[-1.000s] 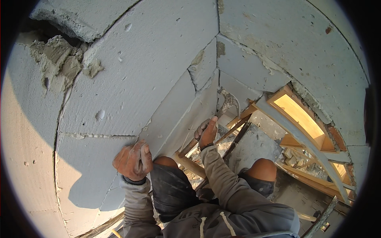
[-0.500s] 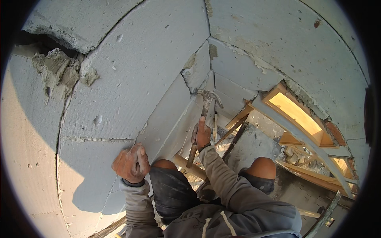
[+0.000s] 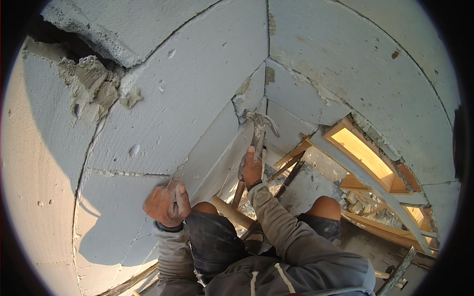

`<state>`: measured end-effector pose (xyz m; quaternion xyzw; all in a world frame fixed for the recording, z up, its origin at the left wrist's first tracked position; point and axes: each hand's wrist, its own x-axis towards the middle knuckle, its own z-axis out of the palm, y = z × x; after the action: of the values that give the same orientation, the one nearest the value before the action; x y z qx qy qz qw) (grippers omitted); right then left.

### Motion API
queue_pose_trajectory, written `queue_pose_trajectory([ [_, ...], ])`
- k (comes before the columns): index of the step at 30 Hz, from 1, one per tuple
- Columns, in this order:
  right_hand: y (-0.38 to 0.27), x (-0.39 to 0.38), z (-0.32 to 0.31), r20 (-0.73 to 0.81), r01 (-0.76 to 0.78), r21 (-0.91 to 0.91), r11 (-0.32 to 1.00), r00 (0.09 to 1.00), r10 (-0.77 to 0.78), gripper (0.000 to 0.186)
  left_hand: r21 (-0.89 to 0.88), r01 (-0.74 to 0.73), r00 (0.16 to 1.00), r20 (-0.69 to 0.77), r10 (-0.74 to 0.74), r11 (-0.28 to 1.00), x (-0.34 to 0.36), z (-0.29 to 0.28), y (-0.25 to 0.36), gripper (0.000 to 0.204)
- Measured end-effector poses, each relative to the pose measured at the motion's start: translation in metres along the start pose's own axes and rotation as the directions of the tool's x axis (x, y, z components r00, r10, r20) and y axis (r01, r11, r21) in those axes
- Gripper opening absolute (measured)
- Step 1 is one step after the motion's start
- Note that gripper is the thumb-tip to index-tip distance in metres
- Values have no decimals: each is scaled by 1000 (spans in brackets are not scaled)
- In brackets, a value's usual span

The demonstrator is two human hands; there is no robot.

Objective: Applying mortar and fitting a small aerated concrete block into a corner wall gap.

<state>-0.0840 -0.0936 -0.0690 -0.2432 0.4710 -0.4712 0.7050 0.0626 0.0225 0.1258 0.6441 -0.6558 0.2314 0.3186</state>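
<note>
My right hand is closed around the handle of a claw hammer. Its dusty metal head points up, close to the inner corner where the grey block walls meet. Below the fist the wooden handle runs down between my knees. To the left, my left hand is closed, its fingers curled and dusted white, in front of the left block wall. Whatever those fingers may hold is hidden, and I cannot tell whether they touch the wall.
A ragged hole with rough mortar breaks the wall at upper left. On the right, wooden frames sit at an opening beneath the right block wall. Under me are a round wooden pole, planks and rubble.
The view has shifted slightly, so the left wall and its hole sit further right. The hammer head has tilted a little; both hands keep nearly the same places and grips.
</note>
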Motion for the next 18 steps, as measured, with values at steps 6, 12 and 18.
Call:
queue_pose_trajectory([
  [6,-36,-12,-27,96,79,-257,963,994,-56,62,-39,47,996,-71,-49,998,3,0,1,12],
  [12,-76,-31,-25,136,-202,-126,971,966,219,62,-50,89,990,-103,-93,995,7,1,5,15],
  [18,-101,-37,-21,250,-314,-82,946,912,324,63,-104,135,982,-120,-148,985,10,0,9,16],
])
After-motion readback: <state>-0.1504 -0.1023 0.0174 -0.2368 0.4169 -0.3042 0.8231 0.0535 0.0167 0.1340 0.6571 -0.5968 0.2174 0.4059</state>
